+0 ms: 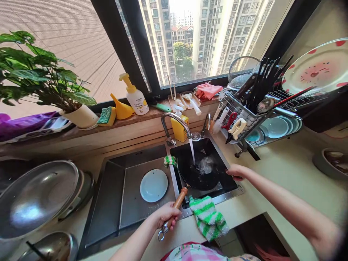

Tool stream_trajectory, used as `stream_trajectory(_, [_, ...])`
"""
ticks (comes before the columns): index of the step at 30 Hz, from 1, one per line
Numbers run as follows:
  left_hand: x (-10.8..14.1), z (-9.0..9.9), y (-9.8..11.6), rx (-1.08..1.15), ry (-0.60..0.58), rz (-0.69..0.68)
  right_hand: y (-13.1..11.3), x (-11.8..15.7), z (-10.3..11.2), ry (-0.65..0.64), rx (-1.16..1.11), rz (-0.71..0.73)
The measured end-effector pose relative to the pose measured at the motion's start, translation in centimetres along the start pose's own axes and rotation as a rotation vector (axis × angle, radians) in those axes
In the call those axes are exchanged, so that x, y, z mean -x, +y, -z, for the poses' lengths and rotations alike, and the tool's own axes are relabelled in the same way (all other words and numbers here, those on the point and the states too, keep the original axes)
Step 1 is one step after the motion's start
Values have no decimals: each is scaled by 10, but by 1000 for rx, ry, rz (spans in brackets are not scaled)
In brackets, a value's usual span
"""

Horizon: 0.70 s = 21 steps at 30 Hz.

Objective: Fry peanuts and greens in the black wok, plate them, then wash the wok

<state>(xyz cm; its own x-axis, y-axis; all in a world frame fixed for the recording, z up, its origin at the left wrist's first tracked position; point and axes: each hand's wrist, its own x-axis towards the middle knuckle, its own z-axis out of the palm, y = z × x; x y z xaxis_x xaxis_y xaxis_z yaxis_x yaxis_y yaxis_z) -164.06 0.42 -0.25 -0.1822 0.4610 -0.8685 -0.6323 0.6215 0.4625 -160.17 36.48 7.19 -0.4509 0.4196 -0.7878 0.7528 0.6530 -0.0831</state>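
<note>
My left hand (169, 216) is wrapped round the wooden handle (180, 197) of a black pan (187, 166). The pan lies tilted in the right sink basin (230, 181), and water from the curved faucet (178, 121) runs into it. At the basin's right side, my right hand (236, 172) is closed at the pan's far edge; its fingertips are partly hidden. A green and white striped cloth (209, 217) hangs over the counter's front edge, between my hands. In the left basin (133, 181) sits a pale plate (154, 185).
A dish rack (251, 116) with utensils and bowls stands at the right. Along the sill are a potted plant (78, 116), a sponge (107, 116), a yellow funnel (122, 108) and a soap bottle (138, 99). A large lidded pan (40, 195) is at the left.
</note>
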Motion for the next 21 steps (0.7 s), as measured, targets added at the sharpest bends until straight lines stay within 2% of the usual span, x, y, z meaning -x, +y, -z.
stream_trajectory(3, [1, -3, 1, -20, 21, -3, -29, -14, -8, 72, -10, 100])
stream_trajectory(6, [2, -5, 2, -38, 34, -12, -45, -11, -8, 89, 20, 204])
stream_trajectory(10, [2, -4, 2, -36, 32, -19, -42, 22, 4, 62, 180, 314])
stream_trajectory(13, [0, -3, -1, 14, 24, -40, -29, 60, 7, 116, 340, 378])
stream_trajectory(15, [0, -2, -4, 77, -1, -54, -22, 81, 1, 165, 429, 377])
stream_trajectory(17, [0, 1, -7, 159, -42, -68, -20, 91, -12, 207, 482, 345])
stream_trajectory(21, [5, 7, -16, 309, -127, -85, -41, 73, -38, 312, 484, 291])
